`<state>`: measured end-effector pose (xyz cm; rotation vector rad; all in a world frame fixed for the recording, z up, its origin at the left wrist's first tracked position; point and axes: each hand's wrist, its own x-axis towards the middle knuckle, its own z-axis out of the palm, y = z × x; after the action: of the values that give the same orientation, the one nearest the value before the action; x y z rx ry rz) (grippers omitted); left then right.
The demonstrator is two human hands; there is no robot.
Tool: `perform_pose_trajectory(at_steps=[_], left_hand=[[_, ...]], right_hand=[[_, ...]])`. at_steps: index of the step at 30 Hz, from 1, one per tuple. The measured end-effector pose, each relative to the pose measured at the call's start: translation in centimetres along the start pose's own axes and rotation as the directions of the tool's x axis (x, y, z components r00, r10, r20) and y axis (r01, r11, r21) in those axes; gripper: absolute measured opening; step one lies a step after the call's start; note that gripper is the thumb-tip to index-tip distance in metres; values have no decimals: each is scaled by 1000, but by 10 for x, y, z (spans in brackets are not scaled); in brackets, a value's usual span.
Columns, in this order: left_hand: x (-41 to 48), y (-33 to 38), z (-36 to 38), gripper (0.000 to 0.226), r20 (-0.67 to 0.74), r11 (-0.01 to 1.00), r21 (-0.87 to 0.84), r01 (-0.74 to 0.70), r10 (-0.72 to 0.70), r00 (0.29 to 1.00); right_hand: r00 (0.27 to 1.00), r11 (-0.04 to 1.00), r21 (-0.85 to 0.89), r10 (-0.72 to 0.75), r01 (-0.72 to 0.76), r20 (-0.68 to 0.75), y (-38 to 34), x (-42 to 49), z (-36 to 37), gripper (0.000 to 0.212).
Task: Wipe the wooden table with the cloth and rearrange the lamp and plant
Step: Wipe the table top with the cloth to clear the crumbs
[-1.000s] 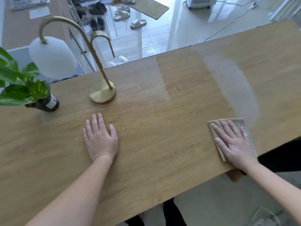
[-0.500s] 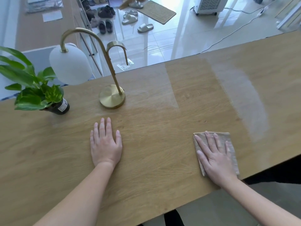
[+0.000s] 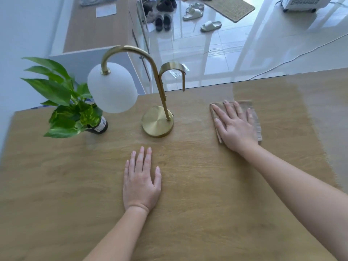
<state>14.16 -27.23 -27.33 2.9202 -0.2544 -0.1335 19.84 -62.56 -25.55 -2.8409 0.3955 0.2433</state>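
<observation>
My right hand (image 3: 234,127) presses flat, fingers straight, on a folded beige cloth (image 3: 255,119) lying on the wooden table (image 3: 207,213), to the right of the lamp. The brass lamp (image 3: 157,121) with a round base, a curved neck and a white globe shade (image 3: 112,87) stands near the table's far edge. A green leafy plant (image 3: 64,104) in a dark bottle (image 3: 99,127) stands to the left of the lamp. My left hand (image 3: 141,179) rests flat on the table in front of the lamp base, holding nothing.
Beyond the table's far edge lies a glossy tiled floor with shoes and slippers (image 3: 193,13), a doormat (image 3: 231,6), a white appliance (image 3: 303,2) and a cable. A low wooden cabinet (image 3: 94,29) stands behind the plant. The table's right part shows a paler streak (image 3: 310,110).
My right hand has slid the cloth away from the near edge, leftward and toward the far edge, close to the lamp. My left hand has stayed flat in place.
</observation>
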Motion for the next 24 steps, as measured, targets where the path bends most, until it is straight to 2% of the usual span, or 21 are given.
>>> perform_pose_trajectory(at_steps=[5,10,15,24], left_hand=[[3,0,2,66,-33,1000,-10,3,-4,999],[5,-1,2,65,-30,1000,-3,4,-4,1000],[5,0,0,66,-25,1000,-4,12,-12,1000],[2,3,-4,67,-33,1000,-16,11,-12,999]], right_hand=[[993,992,53,115,-114,-11,-24,111,-21,59],[994,994,33,106,-106,-5,-27,125,-17,61],[999,998,32,48,-48,-11,-32,85,-8,59],[1000,999,31,-19,19,1,-65,-85,38,58]])
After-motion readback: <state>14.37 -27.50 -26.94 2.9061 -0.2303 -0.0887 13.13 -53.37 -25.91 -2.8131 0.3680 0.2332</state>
